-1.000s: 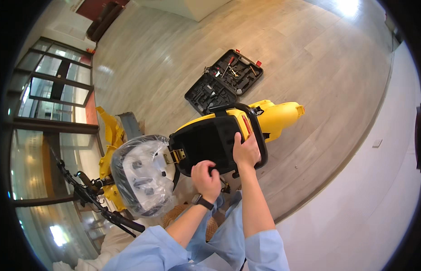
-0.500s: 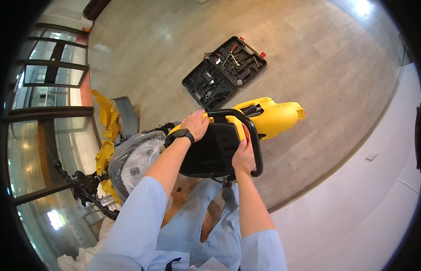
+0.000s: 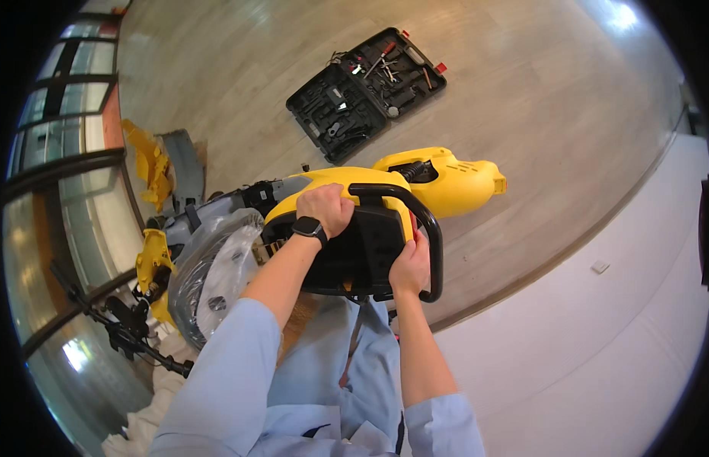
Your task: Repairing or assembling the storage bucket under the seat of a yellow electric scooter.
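My left hand point(image 3: 326, 209), with a dark watch at the wrist, is closed on the upper yellow rim of a scooter body point(image 3: 312, 179), beside the black tubular rear rail point(image 3: 432, 244). My right hand point(image 3: 410, 266) grips the yellow rear end of that body next to a red piece, inside the rail. Between my hands is a black storage recess point(image 3: 364, 251). At the left, a seat point(image 3: 217, 282) in clear plastic is tipped up beside a hinge. A yellow rear piece point(image 3: 469, 190) extends to the right, with a black spring in its opening.
An open black tool case point(image 3: 347, 107) lies on the wood floor point(image 3: 545, 91). Loose yellow and grey panels point(image 3: 151, 169) stand at left. Black handlebars point(image 3: 122, 331) are at lower left, glazed frames point(image 3: 65, 221) along the left, a white curved wall point(image 3: 598, 358) at right.
My left hand has moved up from the lower edge of the black recess to the yellow upper rim. The view has shifted, with tool case and yellow rear piece higher in it.
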Demonstrator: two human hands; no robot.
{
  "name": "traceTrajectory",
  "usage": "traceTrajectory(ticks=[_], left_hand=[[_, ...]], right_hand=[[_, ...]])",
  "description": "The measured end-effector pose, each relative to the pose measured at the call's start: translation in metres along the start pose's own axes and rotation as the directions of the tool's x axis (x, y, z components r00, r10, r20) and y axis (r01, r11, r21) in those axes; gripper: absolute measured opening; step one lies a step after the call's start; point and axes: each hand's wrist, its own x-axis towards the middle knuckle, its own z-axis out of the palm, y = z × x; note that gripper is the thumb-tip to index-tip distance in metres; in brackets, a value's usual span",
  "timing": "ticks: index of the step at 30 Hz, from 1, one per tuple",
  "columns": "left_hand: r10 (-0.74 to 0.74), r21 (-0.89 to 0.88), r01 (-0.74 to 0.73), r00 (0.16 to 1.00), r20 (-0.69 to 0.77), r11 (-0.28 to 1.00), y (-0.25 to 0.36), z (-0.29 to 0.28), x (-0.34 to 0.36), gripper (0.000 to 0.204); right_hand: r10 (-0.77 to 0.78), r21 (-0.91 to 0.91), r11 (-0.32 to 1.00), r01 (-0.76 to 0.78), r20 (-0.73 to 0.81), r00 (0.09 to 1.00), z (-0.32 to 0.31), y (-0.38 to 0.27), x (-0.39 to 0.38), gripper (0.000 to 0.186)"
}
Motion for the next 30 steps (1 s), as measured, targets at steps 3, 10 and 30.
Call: traceTrajectory(ticks=[3,10,30], left_hand=[[0.011,-0.023,-0.011,1.000,0.008,1.000,-0.001,0.003,-0.003,0.024],[-0.014,-0.222,0.045,0.990,0.142,0.974,-0.023,-0.017,0.004,0.032],[-0.213,-0.195,0.213,0.977,0.020,0.957,-0.042,-0.010,0.000,0.018]], right_hand=[[0.106,0.093,0.990,-0.106,0.000,0.994,-0.006,-0.038,0.014,0.048],[0.227,-0.265,0.922,-0.283,-0.222,0.948,0.022,-0.063,0.034,0.048],[0.171,-0.284,0.923,-0.259,-0.301,0.938,0.025,-0.066,0.041,0.055]])
